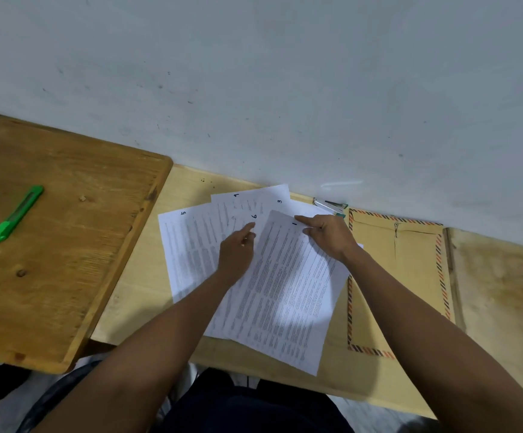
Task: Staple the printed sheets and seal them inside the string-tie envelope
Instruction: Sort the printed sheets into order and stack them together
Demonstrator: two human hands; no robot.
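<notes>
Several printed sheets point(288, 295), hand-numbered at their top corners, lie fanned out on the pale wooden table point(147, 276). My left hand point(236, 251) rests on the sheets with its index finger pointing at the sheet marked 6. My right hand point(328, 234) presses on the top corner of the sheet marked 1, fingers spread flat. A brown string-tie envelope point(400, 276) with a striped border lies to the right, partly under the sheets. A stapler point(330, 206) lies against the wall behind the sheets, just past my right hand.
A darker wooden board point(54, 245) sits to the left with a green utility knife point(14, 214) on it. A white wall point(285, 89) runs along the table's far edge. My legs show below the table's near edge.
</notes>
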